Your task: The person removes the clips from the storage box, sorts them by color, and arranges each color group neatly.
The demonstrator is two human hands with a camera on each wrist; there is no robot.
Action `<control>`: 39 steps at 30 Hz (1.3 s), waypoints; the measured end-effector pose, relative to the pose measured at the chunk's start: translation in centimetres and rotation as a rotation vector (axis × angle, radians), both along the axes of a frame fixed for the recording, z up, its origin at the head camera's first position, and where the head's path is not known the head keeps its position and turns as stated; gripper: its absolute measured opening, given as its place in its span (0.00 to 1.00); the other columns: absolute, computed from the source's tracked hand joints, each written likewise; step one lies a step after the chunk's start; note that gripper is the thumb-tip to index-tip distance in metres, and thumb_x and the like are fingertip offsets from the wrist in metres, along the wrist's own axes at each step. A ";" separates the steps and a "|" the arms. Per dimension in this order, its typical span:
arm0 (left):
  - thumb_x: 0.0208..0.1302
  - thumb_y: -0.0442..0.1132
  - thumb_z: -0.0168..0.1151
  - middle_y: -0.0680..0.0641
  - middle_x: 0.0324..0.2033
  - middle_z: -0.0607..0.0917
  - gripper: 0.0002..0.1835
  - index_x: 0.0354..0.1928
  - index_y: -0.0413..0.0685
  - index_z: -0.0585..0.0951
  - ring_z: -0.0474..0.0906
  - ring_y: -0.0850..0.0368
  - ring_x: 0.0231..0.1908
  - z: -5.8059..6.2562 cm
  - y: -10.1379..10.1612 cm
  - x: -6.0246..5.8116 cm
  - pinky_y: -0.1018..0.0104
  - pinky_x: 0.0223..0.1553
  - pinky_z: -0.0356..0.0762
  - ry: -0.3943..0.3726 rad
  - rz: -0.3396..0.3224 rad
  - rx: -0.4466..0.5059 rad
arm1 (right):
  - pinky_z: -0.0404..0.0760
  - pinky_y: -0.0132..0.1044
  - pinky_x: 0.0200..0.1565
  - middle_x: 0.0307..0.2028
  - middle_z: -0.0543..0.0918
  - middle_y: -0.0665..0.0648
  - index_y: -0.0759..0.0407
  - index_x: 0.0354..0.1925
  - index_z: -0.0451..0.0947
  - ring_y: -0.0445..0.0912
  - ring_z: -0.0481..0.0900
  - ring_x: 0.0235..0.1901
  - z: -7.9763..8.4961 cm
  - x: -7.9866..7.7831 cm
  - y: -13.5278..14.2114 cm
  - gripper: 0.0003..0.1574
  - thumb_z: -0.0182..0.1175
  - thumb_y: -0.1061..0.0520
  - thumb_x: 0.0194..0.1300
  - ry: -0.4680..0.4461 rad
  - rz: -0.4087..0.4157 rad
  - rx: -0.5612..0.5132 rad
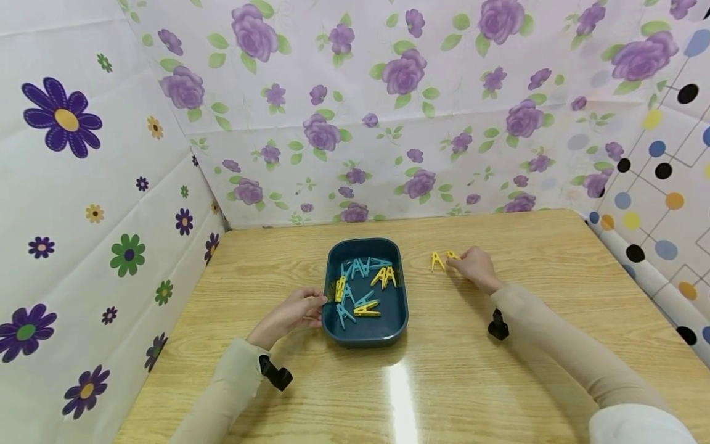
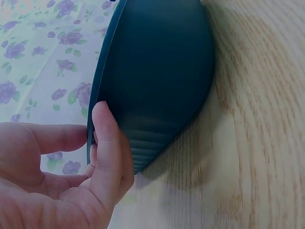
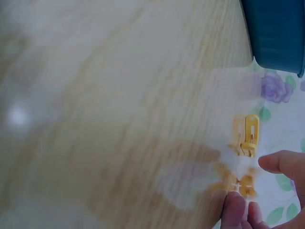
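bin (image 1: 366, 340): mid-table, holds blue pegs (image 1: 342, 312) + yellow pegs (image 1: 341, 288). l. hand (image 1: 291, 313): pinches left rim, thumb vs. fingers. loose yellow pair (image 1: 436, 256): right of bin. r. hand (image 1: 474, 266): thumb & fingertips parted about right peg (image 3: 247, 186), no grip visible. tip: pinch peg's sides, avoid neighbour; steady rim lightly.

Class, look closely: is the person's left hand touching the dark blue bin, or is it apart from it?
Touching. The left wrist view shows the left hand pinching the edge of the dark blue bin.
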State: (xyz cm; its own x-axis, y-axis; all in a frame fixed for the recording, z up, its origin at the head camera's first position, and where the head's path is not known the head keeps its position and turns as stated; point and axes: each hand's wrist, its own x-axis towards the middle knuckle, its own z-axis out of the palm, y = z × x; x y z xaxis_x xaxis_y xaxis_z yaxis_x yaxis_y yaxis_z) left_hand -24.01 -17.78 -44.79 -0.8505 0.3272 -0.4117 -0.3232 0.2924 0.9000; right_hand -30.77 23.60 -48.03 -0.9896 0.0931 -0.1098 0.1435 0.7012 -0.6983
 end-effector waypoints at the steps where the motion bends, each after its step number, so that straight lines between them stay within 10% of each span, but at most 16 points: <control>1: 0.75 0.38 0.48 0.48 0.29 0.76 0.15 0.53 0.32 0.68 0.74 0.61 0.26 0.0 0.0 0.0 0.69 0.31 0.80 0.002 -0.002 -0.002 | 0.54 0.30 0.16 0.06 0.54 0.44 0.49 0.08 0.55 0.38 0.50 0.10 0.0 -0.1 0.0 0.33 0.59 0.48 0.63 -0.001 0.007 0.007; 15: 0.75 0.38 0.46 0.48 0.29 0.76 0.15 0.54 0.31 0.67 0.75 0.61 0.26 0.0 0.0 0.0 0.69 0.31 0.80 0.005 -0.002 -0.006 | 0.65 0.31 0.19 0.12 0.70 0.47 0.67 0.29 0.79 0.39 0.64 0.13 0.2 0.0 0.3 0.14 0.51 0.60 0.64 0.015 0.039 -0.007; 39: 0.75 0.39 0.47 0.48 0.29 0.76 0.17 0.55 0.31 0.67 0.75 0.61 0.26 0.1 0.0 0.3 0.69 0.31 0.81 0.016 -0.007 0.001 | 0.70 0.32 0.22 0.24 0.82 0.58 0.70 0.42 0.78 0.40 0.70 0.18 0.2 -0.2 0.4 0.16 0.52 0.57 0.65 -0.007 0.039 -0.039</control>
State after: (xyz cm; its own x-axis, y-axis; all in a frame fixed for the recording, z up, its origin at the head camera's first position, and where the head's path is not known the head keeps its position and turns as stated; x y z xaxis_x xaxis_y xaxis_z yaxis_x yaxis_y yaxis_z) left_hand -23.70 -17.76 -44.67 -0.8547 0.3334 -0.3979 -0.3070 0.2935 0.9053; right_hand -30.95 24.00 -47.85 -0.9916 0.0497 -0.1196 0.1214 0.6786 -0.7244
